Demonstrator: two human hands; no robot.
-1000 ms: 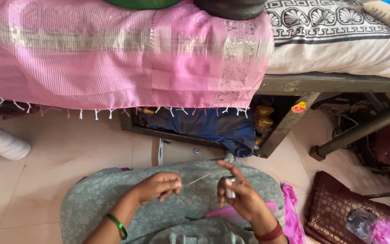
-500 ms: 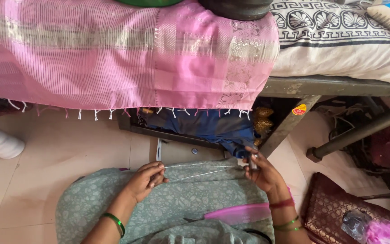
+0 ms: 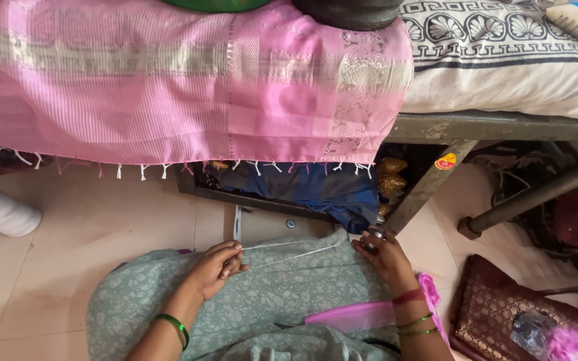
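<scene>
Between hands [image 3: 217,269]: thread [image 3: 289,250] (taut)

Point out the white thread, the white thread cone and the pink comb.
white thread [image 3: 289,250], head view, middle of the strands.
white thread cone [image 3: 1,211], head view, its side.
pink comb [image 3: 349,315], head view, its spine.

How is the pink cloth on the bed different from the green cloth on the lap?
The pink cloth hangs over the bed edge, striped, with knotted tassels below; the green cloth lies across the lap, with a small pale pattern and no tassels in view. The green cloth has both hands resting over it, stretching white thread; the pink cloth is untouched. Both are draped fabric.
</scene>
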